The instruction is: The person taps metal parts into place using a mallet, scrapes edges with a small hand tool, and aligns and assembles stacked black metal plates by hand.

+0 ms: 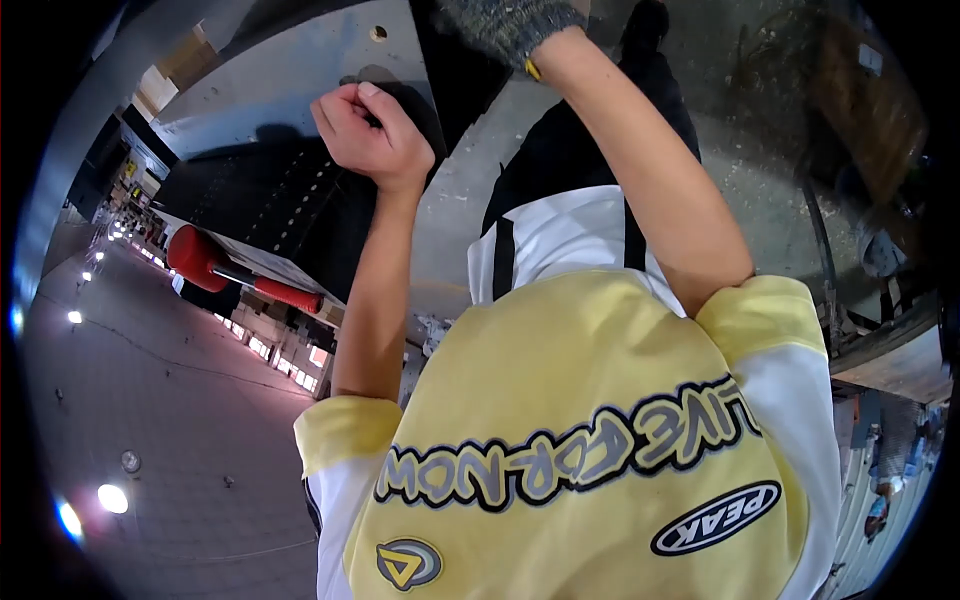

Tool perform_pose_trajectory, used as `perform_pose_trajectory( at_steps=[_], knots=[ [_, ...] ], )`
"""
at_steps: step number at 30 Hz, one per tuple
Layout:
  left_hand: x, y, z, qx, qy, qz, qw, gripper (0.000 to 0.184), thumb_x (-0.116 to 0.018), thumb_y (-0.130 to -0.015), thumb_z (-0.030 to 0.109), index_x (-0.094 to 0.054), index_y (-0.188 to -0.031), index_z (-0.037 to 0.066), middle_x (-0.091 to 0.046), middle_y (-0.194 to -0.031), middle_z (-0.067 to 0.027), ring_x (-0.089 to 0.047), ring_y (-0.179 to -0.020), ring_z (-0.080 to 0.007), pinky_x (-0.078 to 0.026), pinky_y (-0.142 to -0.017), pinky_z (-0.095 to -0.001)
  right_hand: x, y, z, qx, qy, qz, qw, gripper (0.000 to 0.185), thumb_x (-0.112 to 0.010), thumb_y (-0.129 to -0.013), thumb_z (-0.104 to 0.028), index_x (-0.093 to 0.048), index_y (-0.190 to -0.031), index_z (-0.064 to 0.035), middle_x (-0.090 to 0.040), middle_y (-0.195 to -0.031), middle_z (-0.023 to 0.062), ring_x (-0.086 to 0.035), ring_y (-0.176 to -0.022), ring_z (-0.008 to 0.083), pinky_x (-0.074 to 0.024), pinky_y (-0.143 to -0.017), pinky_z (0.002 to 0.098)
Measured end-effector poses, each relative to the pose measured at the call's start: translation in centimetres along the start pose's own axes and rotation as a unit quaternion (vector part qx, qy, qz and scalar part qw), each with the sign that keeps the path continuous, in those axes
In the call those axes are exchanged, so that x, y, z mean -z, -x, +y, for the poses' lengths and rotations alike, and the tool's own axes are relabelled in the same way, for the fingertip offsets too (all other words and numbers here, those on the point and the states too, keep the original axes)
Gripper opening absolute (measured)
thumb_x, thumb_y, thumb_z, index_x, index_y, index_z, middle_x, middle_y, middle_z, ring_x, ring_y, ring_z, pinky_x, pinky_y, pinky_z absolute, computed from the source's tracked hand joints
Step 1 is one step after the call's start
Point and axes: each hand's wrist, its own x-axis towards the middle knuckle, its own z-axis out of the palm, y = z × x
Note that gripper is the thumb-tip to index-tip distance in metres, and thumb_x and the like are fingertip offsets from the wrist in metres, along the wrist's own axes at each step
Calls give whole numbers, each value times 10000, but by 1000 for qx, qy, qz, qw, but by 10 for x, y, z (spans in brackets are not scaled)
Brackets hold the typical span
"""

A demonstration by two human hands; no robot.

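My left hand [375, 130] is bare and closed in a loose fist, and nothing shows in it. It is over the edge of a grey-blue surface [300, 70], beside a black box-like piece with rows of small holes [255, 190]. My right hand [515, 30] wears a dark grey knitted glove with a yellow cuff edge. The top edge of the view cuts it off, so its fingers and anything in them cannot be made out. A red-headed mallet [198, 258] with a red grip lies beside the black piece, below and left of my left hand.
Stained grey floor [740, 130] shows past my right forearm. Cardboard boxes [185, 65] are at the upper left. Dark clutter and a curved wooden edge [890, 340] are at the right. Another person [880, 500] appears small at the far lower right.
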Motion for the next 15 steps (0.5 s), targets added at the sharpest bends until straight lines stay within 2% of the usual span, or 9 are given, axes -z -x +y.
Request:
perform_pose_trajectory(
  at_steps=[2,3,4,6,8,9,10,14,15],
  knots=[
    [1,0,1,-6,-2,-1,1000,122,-590,-939,52,-523,-848,5,-499,-803,-104,-460,-675,-261,-377,-599,-378,-10,0,15,6,10,135,991,346,-572,-959,-215,-690,-1255,-80,-718,-1024,234,-681,-977,425,-538,-847,487],
    [-1,-1,0,-10,-2,3,1000,123,-588,-941,51,-522,-848,6,-498,-802,-102,-457,-673,-259,-374,-597,-377,-9,2,27,-271,-253,-9,929,360,-591,-996,-327,-737,-1125,-24,-723,-989,247,-682,-975,434,-536,-865,476],
    [-2,-2,-2,-17,-3,4,1000,123,-587,-943,52,-523,-849,6,-496,-801,-101,-458,-674,-257,-373,-597,-374,-11,4,28,-330,-289,36,898,439,-593,-1014,-402,-746,-981,8,-713,-948,259,-676,-955,441,-534,-867,468],
    [-1,0,-2,-24,-2,-1,1000,123,-586,-946,53,-524,-850,7,-494,-798,-100,-458,-676,-254,-372,-596,-369,-3,3,41,-309,-285,-25,907,403,-601,-1011,-374,-748,-998,1,-716,-996,258,-679,-975,432,-534,-870,469],
    [-1,0,3,26,6,0,1000,128,-586,-951,69,-528,-854,7,-496,-811,-101,-462,-689,-240,-378,-604,-360,-7,3,23,-200,-221,112,948,385,-607,-1008,-363,-751,-1011,-7,-719,-1031,252,-684,-1000,415,-534,-877,466],
    [-1,-1,4,33,-1,-2,999,138,-586,-953,81,-528,-853,7,-496,-818,-104,-461,-688,-239,-379,-605,-356,14,-4,11,-186,-251,51,949,348,-616,-1004,-335,-755,-1045,-19,-726,-1047,239,-687,-1022,404,-535,-885,458],
    [-1,-1,4,40,-11,-8,999,147,-586,-956,94,-528,-852,7,-495,-824,-106,-460,-687,-238,-379,-607,-353,-3,0,4,-171,-349,162,907,319,-630,-996,-310,-755,-1040,-19,-731,-1028,230,-693,-1006,394,-539,-880,440],
    [0,0,-3,16,-24,-12,1000,176,-575,-964,123,-522,-842,8,-479,-811,-108,-454,-706,-243,-357,-600,-352,-36,18,50,-358,-356,53,861,344,-620,-1013,-330,-760,-1045,-17,-739,-990,229,-701,-971,402,-545,-851,439],
    [-1,-1,3,44,-8,-7,999,187,-572,-962,126,-512,-826,12,-468,-797,-107,-453,-721,-254,-357,-616,-370,-31,14,59,-355,-314,14,880,337,-619,-1011,-328,-760,-1058,-25,-738,-1006,228,-700,-979,401,-547,-858,439]
  ],
)
